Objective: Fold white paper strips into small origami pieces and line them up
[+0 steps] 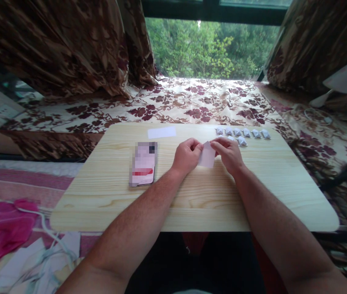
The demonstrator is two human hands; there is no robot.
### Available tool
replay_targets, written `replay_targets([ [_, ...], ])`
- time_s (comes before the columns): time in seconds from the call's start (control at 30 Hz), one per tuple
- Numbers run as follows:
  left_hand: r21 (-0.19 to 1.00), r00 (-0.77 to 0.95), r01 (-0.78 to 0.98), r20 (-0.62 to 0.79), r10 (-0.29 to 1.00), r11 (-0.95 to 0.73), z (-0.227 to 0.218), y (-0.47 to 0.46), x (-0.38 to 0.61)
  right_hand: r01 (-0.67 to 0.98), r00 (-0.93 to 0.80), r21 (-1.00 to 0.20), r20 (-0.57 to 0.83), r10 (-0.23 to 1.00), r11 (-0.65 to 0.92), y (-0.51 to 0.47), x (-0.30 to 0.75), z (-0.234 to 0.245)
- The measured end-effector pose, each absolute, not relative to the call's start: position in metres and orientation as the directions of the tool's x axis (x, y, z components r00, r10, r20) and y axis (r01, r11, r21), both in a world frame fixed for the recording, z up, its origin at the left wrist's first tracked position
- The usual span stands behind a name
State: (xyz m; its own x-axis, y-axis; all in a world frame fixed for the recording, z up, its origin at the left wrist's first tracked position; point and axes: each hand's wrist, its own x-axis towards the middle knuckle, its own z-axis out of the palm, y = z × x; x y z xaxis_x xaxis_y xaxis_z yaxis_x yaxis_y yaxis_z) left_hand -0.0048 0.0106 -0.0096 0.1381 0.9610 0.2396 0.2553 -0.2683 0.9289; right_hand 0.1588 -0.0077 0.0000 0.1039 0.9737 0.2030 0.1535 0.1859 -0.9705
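A small piece of white paper (207, 156) is pinched between my two hands above the wooden table. My left hand (189, 154) has thumb and fingers closed on its left edge. On the paper's upper right edge, my right hand (227, 153) is closed in the same way. Just beyond my right hand stand several small folded white paper shapes (246, 132) in a row, with a few more in a nearer row, partly hidden by that hand. A flat white paper strip (161, 132) lies near the table's far edge, left of my hands.
On the left of the light wooden table (100, 196) lies a phone (143, 164), partly blurred out. Behind the table is a ledge with flowered cloth (191, 98). A white lamp (346, 75) stands at right. Pink cloth (2, 228), a white cable and papers lie at lower left.
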Motion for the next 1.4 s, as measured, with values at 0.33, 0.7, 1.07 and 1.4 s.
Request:
replay_targets([
  [0.33, 0.868, 0.228, 0.383, 0.242, 0.943, -0.316, -0.0081, 0.0039, -0.002, 0.317, 0.177, -0.922, 0.288, 0.941, 0.222, -0.0081, 0.1563, -0.0057],
  [0.7, 0.863, 0.221, 0.383, 0.26, 0.94, -0.329, -0.005, 0.0025, -0.0022, 0.383, 0.123, -0.911, 0.214, 0.969, 0.152, -0.009, 0.1552, -0.0035],
  [1.07, 0.904, 0.261, 0.308, 0.221, 0.94, -0.298, -0.0048, 0.0031, -0.0011, 0.455, 0.129, -0.87, 0.277, 0.952, 0.192, -0.0106, 0.1564, -0.006],
  [1.4, 0.915, 0.259, 0.305, 0.185, 0.948, -0.263, -0.0002, 0.0019, -0.0009, 0.52, 0.143, -0.823, 0.345, 0.928, 0.226, -0.0151, 0.1536, 0.0001],
])
